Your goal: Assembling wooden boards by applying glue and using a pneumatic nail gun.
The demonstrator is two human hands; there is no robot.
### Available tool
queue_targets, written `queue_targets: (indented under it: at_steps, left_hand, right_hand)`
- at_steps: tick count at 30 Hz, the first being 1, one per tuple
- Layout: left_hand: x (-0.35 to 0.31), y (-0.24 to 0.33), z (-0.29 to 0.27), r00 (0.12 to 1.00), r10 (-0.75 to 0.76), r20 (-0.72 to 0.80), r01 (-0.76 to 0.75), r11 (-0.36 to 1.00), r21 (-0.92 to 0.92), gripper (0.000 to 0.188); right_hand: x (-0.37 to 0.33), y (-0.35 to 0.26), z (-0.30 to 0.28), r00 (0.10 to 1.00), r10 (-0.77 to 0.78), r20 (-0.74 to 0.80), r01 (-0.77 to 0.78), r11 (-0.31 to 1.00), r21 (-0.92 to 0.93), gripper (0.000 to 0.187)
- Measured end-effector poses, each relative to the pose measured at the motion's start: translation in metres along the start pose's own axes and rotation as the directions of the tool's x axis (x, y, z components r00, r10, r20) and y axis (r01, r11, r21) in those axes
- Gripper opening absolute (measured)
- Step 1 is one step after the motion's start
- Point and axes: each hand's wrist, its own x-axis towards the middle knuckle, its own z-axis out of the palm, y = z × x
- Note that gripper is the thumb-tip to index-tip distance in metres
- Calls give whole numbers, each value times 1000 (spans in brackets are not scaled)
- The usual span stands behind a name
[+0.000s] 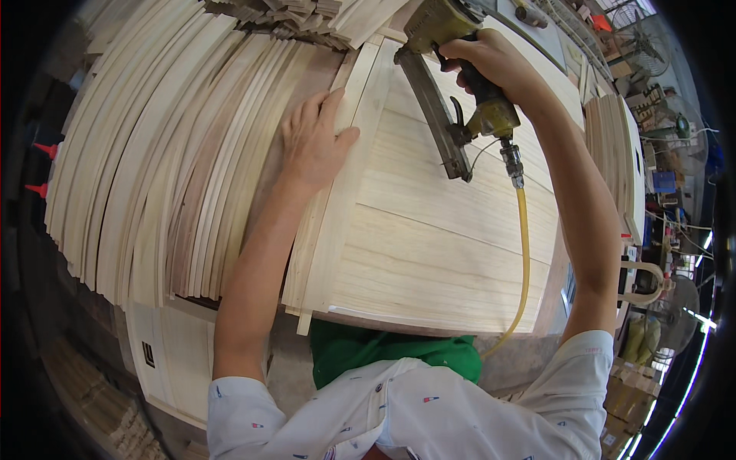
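My right hand (494,65) is wrapped round the black grip of a pneumatic nail gun (437,115), dull yellow-green with a long metal magazine. A yellow air hose (524,253) runs from its grip end down toward me. The gun's nose is at the top of the view, near the far end of a pale wooden panel (429,261) made of several boards. Along the panel's left edge lies a narrow wooden strip (353,161). My left hand (316,142) rests there with fingers stretched and thumb on the strip, gripping nothing.
A long row of thin wooden slats (176,161) stands close on the left. More wood pieces (307,19) are piled at the far side. Another stack of boards (611,153) is at the right, with fans (644,46) beyond. Red-capped bottles (47,150) show at far left.
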Motion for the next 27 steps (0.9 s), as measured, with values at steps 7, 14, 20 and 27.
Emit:
queue_targets:
  at_steps: [7, 14, 20, 27]
  left_hand:
    - [1, 2, 2, 999, -40, 7, 40, 998, -58, 62]
    - [3, 4, 4, 998, -56, 25, 58, 995, -79, 62]
    - [-1, 2, 3, 998, -61, 4, 62, 995, -75, 59]
    - [0, 0, 7, 999, -49, -13, 48, 996, -76, 59]
  right_hand:
    - [10, 0, 7, 999, 40, -4, -40, 998, -40, 35]
    - [7, -1, 11, 999, 11, -38, -15, 996, -85, 33]
    - [-23, -17, 18, 998, 64, 20, -63, 997, -44, 28]
    - [-42, -16, 23, 1000, 28, -7, -29, 992, -119, 32]
